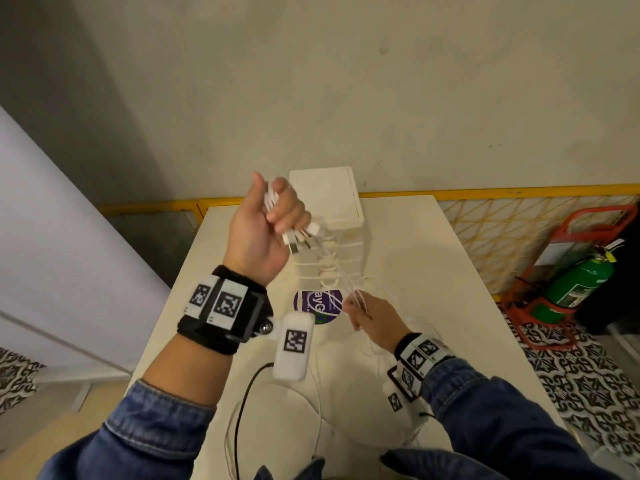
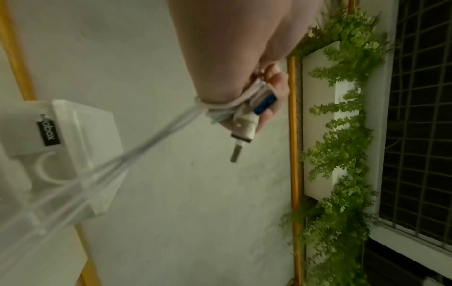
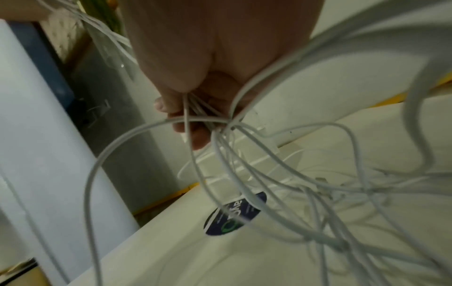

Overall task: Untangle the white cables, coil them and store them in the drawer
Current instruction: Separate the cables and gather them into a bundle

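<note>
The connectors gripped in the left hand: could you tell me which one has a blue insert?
In the left wrist view it is the USB plug tucked against the left hand's fingers. The white connector beside it ends in a plain metal tip with no blue.

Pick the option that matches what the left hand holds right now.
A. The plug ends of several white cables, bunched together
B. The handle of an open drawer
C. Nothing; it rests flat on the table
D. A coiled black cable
A: the left hand is raised above the table with its fingers curled round the white cables, whose plug ends stick out below the fist, while the strands run down to the right hand.
</note>
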Demonstrator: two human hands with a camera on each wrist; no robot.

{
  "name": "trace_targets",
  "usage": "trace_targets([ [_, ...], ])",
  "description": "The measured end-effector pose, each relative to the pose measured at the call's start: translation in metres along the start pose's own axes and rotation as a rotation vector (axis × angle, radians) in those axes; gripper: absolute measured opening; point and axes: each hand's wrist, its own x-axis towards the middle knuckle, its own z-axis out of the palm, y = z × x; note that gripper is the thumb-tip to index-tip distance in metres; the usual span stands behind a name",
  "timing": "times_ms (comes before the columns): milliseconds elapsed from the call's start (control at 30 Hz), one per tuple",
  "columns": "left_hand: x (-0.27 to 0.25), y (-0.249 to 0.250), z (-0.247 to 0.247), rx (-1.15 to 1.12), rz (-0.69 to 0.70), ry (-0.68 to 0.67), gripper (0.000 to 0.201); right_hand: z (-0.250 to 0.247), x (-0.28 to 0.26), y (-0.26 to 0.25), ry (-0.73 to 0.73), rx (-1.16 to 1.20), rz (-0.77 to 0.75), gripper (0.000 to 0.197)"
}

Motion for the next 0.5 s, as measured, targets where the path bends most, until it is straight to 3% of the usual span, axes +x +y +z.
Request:
trace_targets([
  [67,0.005,0.003,-0.003,0.010,0.114,0.093,0.045,0.007,-0.007,-0.002,-0.028,-0.035,-0.057,0.007],
  [200,0.011,0.006,-0.018,0.206,0.262,0.323,0.037,0.005,-0.007,-0.016,-0.044,-0.172,-0.196,0.030],
  [267,0.011,0.007,-0.027,0.464,0.312,0.416,0.034,0.000,-0.009,-0.024,-0.041,-0.176,-0.279,0.033],
  [333,0.007,0.004,-0.036,0.881,0.332,0.471,0.033,-0.005,-0.012,-0.034,-0.011,-0.172,-0.354,0.038],
  [400,0.001,-0.003,-0.047,1.310,0.233,0.448,0.032,-0.012,-0.014,-0.044,0.047,-0.172,-0.416,0.037],
  [500,-0.011,-0.016,-0.058,1.714,-0.132,0.210,0.035,-0.025,-0.009,-0.052,0.222,-0.198,-0.499,0.029],
])
